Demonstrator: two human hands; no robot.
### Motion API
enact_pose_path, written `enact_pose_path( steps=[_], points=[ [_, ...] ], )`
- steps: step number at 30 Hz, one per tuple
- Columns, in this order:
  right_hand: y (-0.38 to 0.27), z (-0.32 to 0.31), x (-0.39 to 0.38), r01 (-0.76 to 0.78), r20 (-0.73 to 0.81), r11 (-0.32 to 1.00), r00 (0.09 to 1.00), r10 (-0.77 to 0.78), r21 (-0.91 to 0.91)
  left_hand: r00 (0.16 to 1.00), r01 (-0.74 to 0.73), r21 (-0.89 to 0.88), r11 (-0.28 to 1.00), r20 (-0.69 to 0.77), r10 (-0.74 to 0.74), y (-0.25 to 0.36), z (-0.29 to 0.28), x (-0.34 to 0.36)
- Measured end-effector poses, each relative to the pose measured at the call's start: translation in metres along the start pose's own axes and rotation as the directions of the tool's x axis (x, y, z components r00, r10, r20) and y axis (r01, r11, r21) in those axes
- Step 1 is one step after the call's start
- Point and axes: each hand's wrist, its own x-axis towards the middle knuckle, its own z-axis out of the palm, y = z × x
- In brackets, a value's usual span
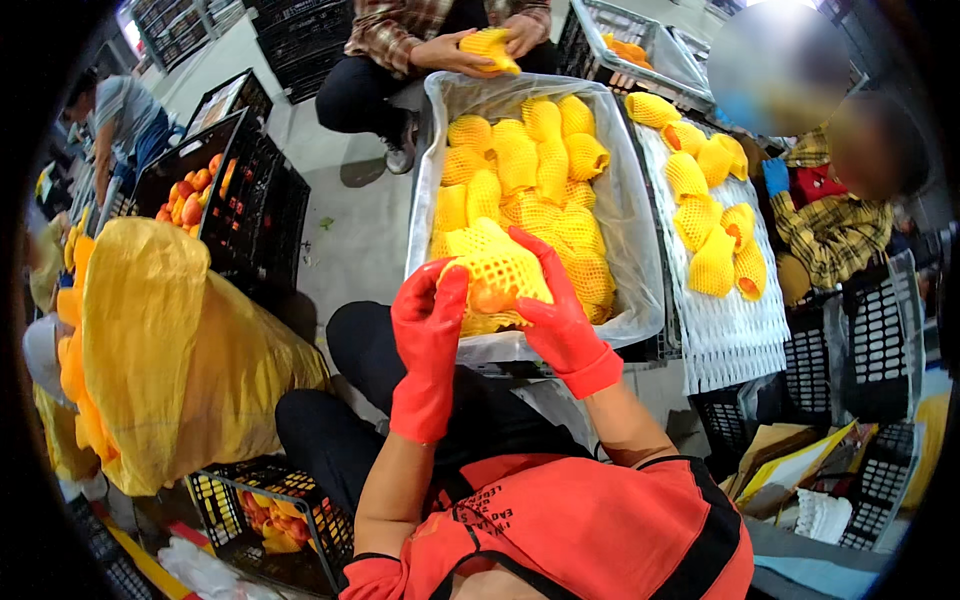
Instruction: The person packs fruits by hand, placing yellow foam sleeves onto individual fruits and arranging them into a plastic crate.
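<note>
Two red-gloved hands (418, 318) (557, 322); one netted fruit (490, 290) between, nine on sheeting (735, 350).

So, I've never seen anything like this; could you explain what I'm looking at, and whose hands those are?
There's no machine here, just a person working. The single picture comes from a wide camera worn on their head, looking down, so straight edges bend near the rim.

The person's left hand and right hand, both in red gloves, hold a fruit in a yellow foam net.

In front is a plastic-lined box with more yellow-netted pieces. To its right, others lie on a white sheet. Across the box, another person holds a yellow netted piece.
</note>
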Motion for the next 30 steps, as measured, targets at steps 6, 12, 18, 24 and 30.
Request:
enact_pose_path(
  steps=[6,12,18,24,30],
  points=[
    [-0.021,-0.021,-0.012,0.025,-0.174,0.962,0.985,0.024,0.271,0.840,-0.386,0.210,0.898,0.483,0.248,-0.010,0.011,-0.008],
    [-0.020,-0.109,-0.015,0.301,-0.513,0.935,0.781,-0.356,-0.190,0.641,-0.621,0.291,0.728,0.722,0.258,-0.032,0.038,-0.017],
    [-0.155,-0.257,0.011,0.113,-0.501,0.590,0.416,-0.759,-0.800,0.782,-0.519,0.431,0.738,0.589,0.206,-0.029,0.012,-0.005],
    [-0.214,-0.385,0.059,-0.053,-0.362,0.386,0.484,-0.797,-0.921,0.878,-0.406,0.407,0.818,0.422,0.226,-0.051,0.010,0.005],
    [-0.163,-0.281,0.090,0.174,-0.518,0.806,0.685,-0.512,-0.566,0.897,-0.359,0.479,0.801,0.413,0.155,-0.034,0.002,0.005]
  ],
)
